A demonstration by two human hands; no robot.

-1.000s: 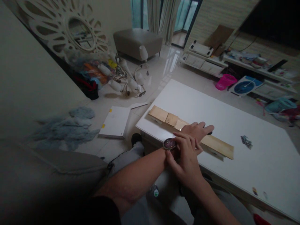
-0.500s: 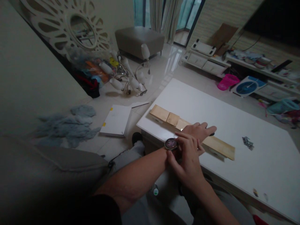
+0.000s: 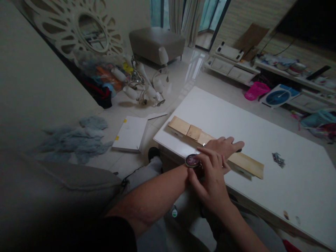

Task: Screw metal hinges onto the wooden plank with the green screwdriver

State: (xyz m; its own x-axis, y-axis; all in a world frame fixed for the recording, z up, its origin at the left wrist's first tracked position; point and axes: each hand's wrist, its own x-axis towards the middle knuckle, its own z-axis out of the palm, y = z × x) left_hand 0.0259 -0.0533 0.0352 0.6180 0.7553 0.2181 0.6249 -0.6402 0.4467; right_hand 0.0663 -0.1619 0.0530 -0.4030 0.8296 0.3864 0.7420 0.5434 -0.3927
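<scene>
My left hand lies with fingers stretched out on a long pale wooden plank near the front edge of a white table. A small dark thing shows just beyond its fingertips; I cannot make it out. A round wristwatch sits on my left wrist. My right hand reaches across from the lower right, and its thumb and fingers pinch the watch's rim.
A small pile of dark metal bits lies on the table to the right. On the floor are a white panel, a chandelier and grey fluff. A grey ottoman stands behind, a low shelf unit at right.
Both hands stay where they were, right fingers on the watch. Only the view has shifted slightly.
</scene>
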